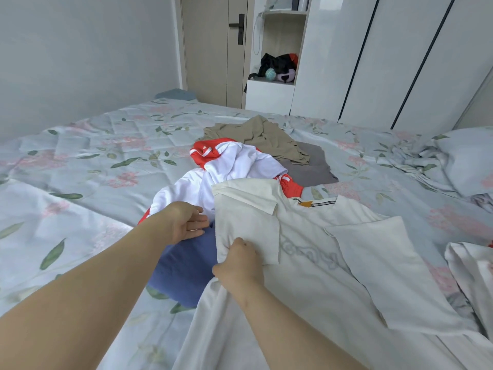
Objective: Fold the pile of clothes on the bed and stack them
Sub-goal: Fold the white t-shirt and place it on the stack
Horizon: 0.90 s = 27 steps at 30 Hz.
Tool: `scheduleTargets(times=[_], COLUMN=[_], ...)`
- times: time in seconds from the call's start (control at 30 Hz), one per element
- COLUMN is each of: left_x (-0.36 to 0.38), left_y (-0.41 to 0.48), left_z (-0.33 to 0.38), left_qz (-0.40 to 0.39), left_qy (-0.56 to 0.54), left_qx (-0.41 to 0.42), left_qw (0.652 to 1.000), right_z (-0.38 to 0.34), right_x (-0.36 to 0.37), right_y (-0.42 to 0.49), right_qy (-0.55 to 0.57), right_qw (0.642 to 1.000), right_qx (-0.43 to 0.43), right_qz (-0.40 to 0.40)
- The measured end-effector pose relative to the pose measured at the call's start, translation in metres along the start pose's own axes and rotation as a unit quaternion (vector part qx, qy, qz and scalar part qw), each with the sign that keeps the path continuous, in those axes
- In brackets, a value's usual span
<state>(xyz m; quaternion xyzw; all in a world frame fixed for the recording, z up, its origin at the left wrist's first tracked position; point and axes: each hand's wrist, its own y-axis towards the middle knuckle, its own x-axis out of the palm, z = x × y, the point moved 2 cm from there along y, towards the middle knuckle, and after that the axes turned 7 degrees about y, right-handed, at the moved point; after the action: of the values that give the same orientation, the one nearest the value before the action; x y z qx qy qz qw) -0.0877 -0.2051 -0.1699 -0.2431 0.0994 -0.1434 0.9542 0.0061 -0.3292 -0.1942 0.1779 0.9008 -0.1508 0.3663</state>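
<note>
At 6 o'clock, the spread white shirt [306, 289] is pinched at a folded-in sleeve by the right hand [240, 265]. At 10 o'clock of it, the left hand [186, 222] is held straight-fingered over a blue garment [184, 265]. Beyond, a red-and-white jacket [234, 161] and khaki garment [266, 137] are heaped on the bed [93, 156]. At 12 o'clock, a black bag [277, 64] is kept in a shelf niche [282, 36].

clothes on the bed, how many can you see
6: white shirt in front, blue piece at its left, red-and-white jacket behind, khaki piece, grey piece beyond, white item at right edge; more may be hidden.
</note>
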Motion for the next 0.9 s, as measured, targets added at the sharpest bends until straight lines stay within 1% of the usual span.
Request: scheduleTargets(times=[0.17,0.27,0.37,0.43,0.5,0.57,0.63,0.7,0.77,0.8,0.9], left_x=[0.021,0.031,0.037,0.039,0.038,0.040,0.048,0.062,0.083,0.095,0.137], left_y=[0.017,0.033,0.048,0.055,0.060,0.060,0.052,0.041,0.025,0.015,-0.013], left_z=[0.006,0.007,0.010,0.015,0.023,0.031,0.039,0.049,0.061,0.067,0.078], left_qz=[-0.034,-0.041,-0.011,0.028,0.075,0.083,0.050,0.019,-0.010,-0.026,-0.064], left_qy=[0.014,-0.006,-0.014,0.012,0.052,0.052,-0.014,-0.047,-0.049,-0.049,-0.045], left_qx=[-0.007,-0.011,-0.017,-0.006,0.040,0.088,0.105,0.126,0.148,0.154,0.151], left_qw=[0.999,0.999,1.000,1.000,0.995,0.991,0.993,0.991,0.988,0.987,0.985], right_z=[0.013,0.022,0.029,0.033,0.035,0.034,0.036,0.040,0.046,0.051,0.073], right_x=[-0.011,-0.017,-0.019,-0.020,-0.021,-0.022,-0.029,-0.041,-0.058,-0.067,-0.101], right_y=[0.009,0.012,0.016,0.018,0.017,0.015,0.010,0.001,-0.010,-0.014,-0.028], right_qy=[0.104,0.180,0.234,0.274,0.309,0.341,0.391,0.468,0.545,0.567,0.599], right_qw=[0.994,0.982,0.970,0.958,0.946,0.933,0.910,0.865,0.814,0.797,0.774], right_qx=[0.010,0.022,0.036,0.054,0.073,0.096,0.122,0.158,0.180,0.184,0.192], right_qz=[-0.038,-0.050,-0.060,-0.061,-0.061,-0.065,-0.068,-0.082,-0.094,-0.093,-0.071])
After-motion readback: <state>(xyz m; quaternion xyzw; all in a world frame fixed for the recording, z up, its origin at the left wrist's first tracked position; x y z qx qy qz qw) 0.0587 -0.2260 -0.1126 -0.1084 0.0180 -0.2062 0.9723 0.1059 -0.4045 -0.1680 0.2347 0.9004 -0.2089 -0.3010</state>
